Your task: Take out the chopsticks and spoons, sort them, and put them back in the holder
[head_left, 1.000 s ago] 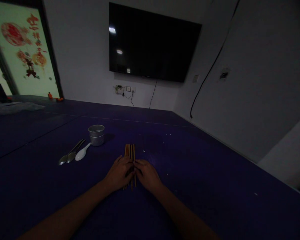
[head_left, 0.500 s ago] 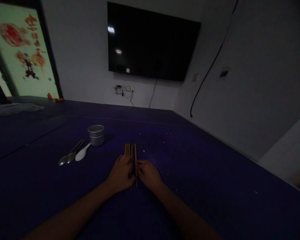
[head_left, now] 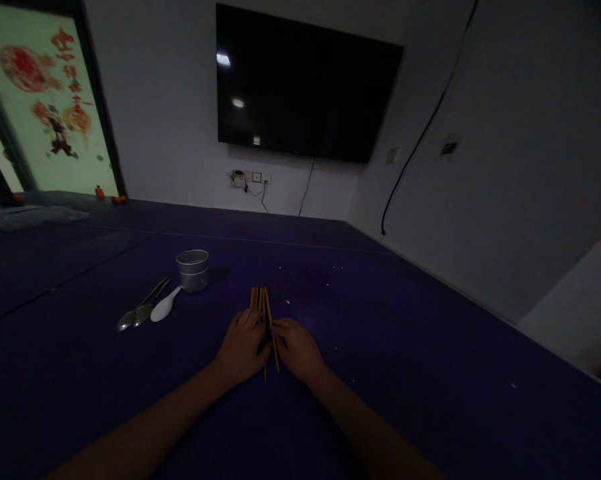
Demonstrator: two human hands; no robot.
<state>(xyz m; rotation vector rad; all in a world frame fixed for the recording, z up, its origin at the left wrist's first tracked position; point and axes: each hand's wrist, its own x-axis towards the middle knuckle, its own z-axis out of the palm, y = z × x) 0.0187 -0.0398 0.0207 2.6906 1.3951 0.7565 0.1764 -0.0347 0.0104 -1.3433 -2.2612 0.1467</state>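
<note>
Several wooden chopsticks (head_left: 259,298) lie in a bundle on the dark purple table (head_left: 405,347), pointing away from me. My left hand (head_left: 243,348) rests on their left side, fingers curled over them. Pressed against the bundle's right side is my right hand (head_left: 295,348), its fingers bent around one stick (head_left: 275,357) that slants out toward the right. The hands nearly touch, and the chopsticks' middle is hidden under them.
A small metal cup (head_left: 193,269) stands to the upper left. Beside it lie a white spoon (head_left: 164,307) and two metal spoons (head_left: 139,312). A wall-mounted dark screen (head_left: 305,87) hangs behind. The room is dim.
The chopstick under my right hand has swung so its near end points further right. The far tips have drawn closer together. Both hands stay in place.
</note>
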